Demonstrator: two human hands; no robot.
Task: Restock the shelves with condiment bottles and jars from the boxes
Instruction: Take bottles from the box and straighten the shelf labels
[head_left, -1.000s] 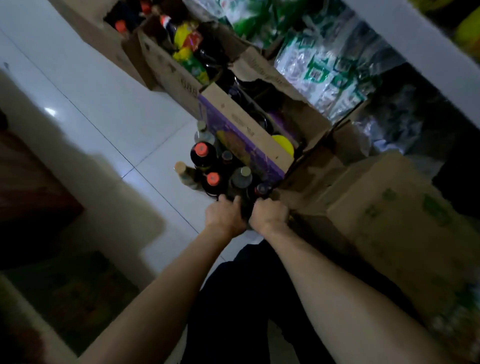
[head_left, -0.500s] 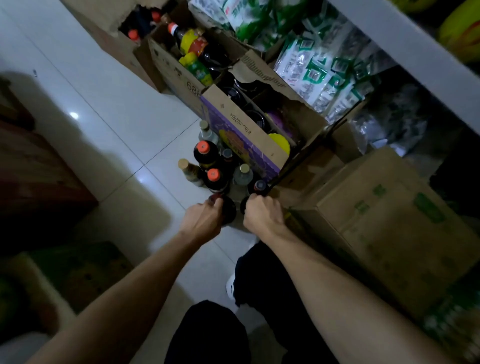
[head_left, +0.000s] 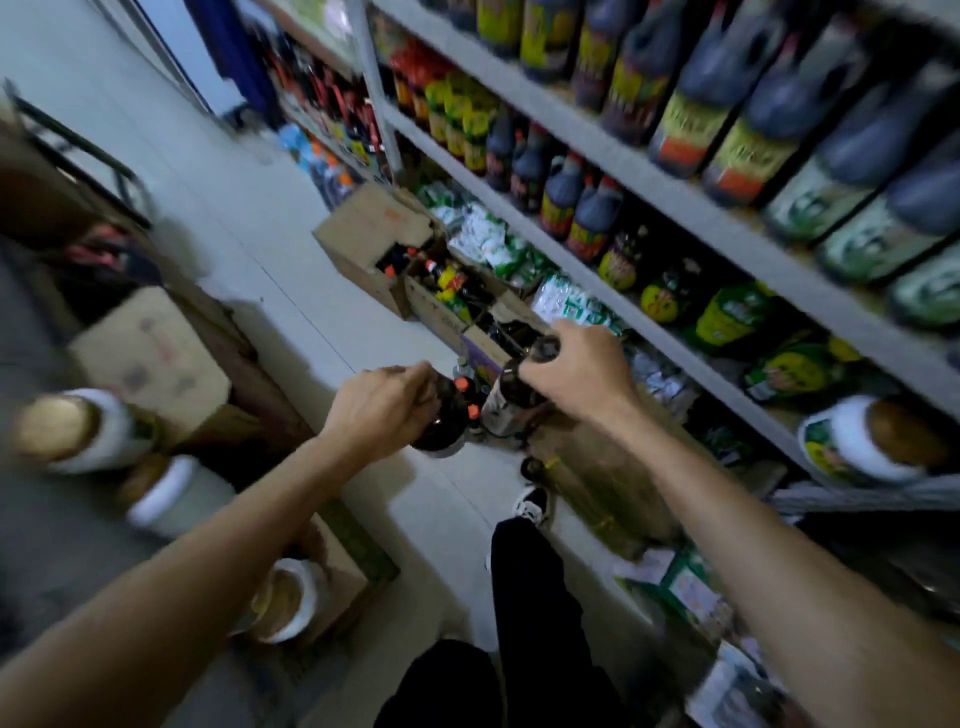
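Left hand has its fingers curled round the neck of a dark bottle. Right hand is wrapped round the neck of a pale-labelled bottle, cap poking out past the fist. Both bottles are held up side by side over the aisle floor, with orange-capped bottles standing on the tiles behind them, against a row of open boxes at the foot of the shelves on the right, which are packed with dark jugs; frame is heavily blurred.
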